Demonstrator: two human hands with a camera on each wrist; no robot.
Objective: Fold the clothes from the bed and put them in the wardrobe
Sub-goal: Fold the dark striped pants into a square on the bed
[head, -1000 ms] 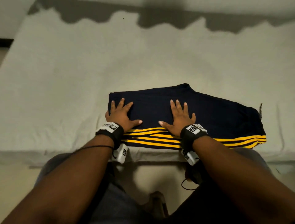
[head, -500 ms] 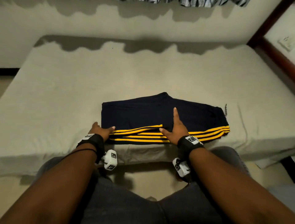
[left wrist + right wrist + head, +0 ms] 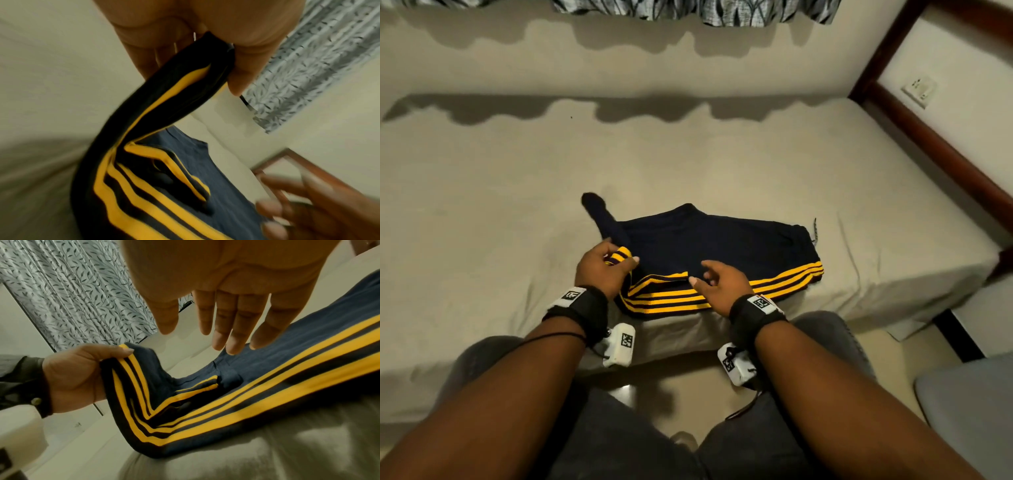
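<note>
Dark navy track pants [image 3: 722,246] with yellow side stripes lie partly folded near the front edge of the bed [image 3: 688,164]. My left hand [image 3: 607,265] grips their left end and holds it lifted off the sheet, so the fabric bends upward; the left wrist view shows fingers and thumb pinching the striped pants [image 3: 156,146]. My right hand [image 3: 714,277] hovers open just above the middle of the pants, fingers straight and spread, as the right wrist view shows over the pants [image 3: 267,386]. The right end of the pants stays flat on the sheet.
The bed is covered with a plain beige sheet. A dark wooden bed frame [image 3: 941,150] runs along the right side, with a wall socket [image 3: 919,89] behind it. A patterned curtain [image 3: 688,10] hangs above the far wall. My knees are against the bed's front edge.
My left hand has taken hold of the pants' left end and raised it rightward. My right hand has lifted off the fabric. The head view has tilted up.
</note>
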